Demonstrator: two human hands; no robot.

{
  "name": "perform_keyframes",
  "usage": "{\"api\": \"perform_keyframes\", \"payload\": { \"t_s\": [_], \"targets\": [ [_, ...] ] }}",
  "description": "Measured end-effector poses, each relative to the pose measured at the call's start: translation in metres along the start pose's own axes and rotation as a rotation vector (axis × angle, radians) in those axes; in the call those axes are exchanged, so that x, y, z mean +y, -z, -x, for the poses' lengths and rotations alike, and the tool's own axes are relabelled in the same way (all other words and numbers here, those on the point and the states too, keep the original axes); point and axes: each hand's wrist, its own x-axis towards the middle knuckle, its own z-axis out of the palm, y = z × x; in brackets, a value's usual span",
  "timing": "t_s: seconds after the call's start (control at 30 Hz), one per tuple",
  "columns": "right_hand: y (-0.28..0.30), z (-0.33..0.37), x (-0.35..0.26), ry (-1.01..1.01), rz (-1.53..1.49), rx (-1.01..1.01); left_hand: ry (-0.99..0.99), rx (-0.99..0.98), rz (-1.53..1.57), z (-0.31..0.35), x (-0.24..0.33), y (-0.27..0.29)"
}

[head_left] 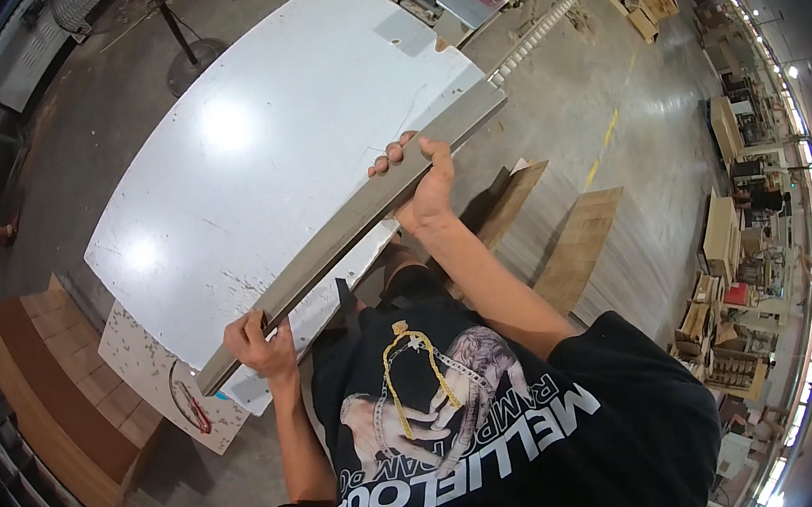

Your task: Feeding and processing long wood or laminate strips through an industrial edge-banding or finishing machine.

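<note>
A long, narrow grey-brown board [347, 218] lies slantwise along the near side of a white tabletop [248, 101]. My left hand [261, 344] is closed around its lower left end part, with the fingers over the top. My right hand [426, 183] grips the board further up toward the right, the fingers reaching over the far edge and the thumb on top. The undersides of the board and the palms are hidden. Scratches and small marks show on the white surface.
A speckled panel [137, 356] with a red-handled tool [200, 415] sits at the left. Brown panels [45, 385] are stacked beyond it. Wood-toned boards [581, 249] lie at my right. A ribbed hose [559, 11] runs from the table's far right corner, near machinery.
</note>
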Motion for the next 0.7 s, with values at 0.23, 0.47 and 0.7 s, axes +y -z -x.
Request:
{"api": "perform_keyframes", "payload": {
  "t_s": [0.23,0.47,0.7],
  "targets": [
    [-0.052,0.028,-0.028,0.058,0.054,-0.276,0.150,-0.046,0.050,-0.048,0.033,0.023],
    [-0.077,0.049,-0.048,0.123,0.071,-0.570,0.114,0.014,0.004,-0.061,0.034,0.048],
    [-0.079,0.053,-0.051,0.092,0.023,-0.698,0.083,0.047,0.015,-0.069,0.033,0.066]
  ]
}}
